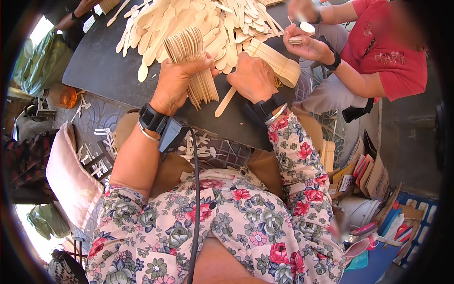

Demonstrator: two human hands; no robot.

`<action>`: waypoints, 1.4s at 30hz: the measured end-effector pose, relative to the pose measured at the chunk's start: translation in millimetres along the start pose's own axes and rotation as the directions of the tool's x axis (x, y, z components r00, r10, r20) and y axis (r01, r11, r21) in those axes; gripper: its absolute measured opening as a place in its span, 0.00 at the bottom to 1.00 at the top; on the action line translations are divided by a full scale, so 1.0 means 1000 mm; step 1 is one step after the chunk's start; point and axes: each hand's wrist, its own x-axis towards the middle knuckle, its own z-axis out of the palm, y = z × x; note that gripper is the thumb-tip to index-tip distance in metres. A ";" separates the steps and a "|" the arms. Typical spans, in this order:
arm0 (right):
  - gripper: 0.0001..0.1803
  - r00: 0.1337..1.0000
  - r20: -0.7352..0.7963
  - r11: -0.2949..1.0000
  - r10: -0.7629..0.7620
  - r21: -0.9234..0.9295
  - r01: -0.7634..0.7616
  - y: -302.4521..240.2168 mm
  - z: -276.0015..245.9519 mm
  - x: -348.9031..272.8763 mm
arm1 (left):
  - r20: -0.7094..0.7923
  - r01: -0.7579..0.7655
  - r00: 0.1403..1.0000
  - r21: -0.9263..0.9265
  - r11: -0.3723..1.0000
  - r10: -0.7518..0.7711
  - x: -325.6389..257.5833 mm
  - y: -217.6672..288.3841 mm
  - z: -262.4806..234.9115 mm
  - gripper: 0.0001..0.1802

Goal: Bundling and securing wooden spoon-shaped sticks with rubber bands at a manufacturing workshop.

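1. Wooden spoons [198, 28] lie in one big loose heap on the dark table [101, 66], too many to count
2. One fanned stack [194, 66] of spoons stands upright in the left hand [176, 83], fingers closed round its middle; the number in it cannot be told
3. Right hand [253, 78] rests curled on the table just beside the stack, knuckles up; what it grips, if anything, cannot be told
4. One single spoon [225, 102] lies on the table, its handle poking out under the right hand
5. One banded bundle [276, 61] of spoons lies just behind the right hand
6. Two wristbands show, one on each wrist
7. Two hands of a co-worker [307, 42] in a red top hold a few spoons across the table
8. Several white spoons [198, 149] lie on the floor under the table edge
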 end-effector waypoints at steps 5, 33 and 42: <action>0.14 0.999 0.021 0.999 0.031 -0.039 -0.030 0.003 0.001 0.005 | 0.011 0.012 1.000 -0.012 1.000 -0.012 0.000 0.000 -0.002 0.11; 0.18 0.998 0.054 0.999 0.018 0.028 -0.020 0.031 -0.008 -0.008 | 0.032 -0.028 0.999 0.039 0.999 0.027 -0.002 -0.002 -0.009 0.12; 0.11 0.997 0.008 0.965 -0.078 -0.251 0.078 0.012 -0.006 -0.013 | 0.043 -0.037 0.998 0.058 0.998 0.035 -0.004 -0.001 -0.005 0.13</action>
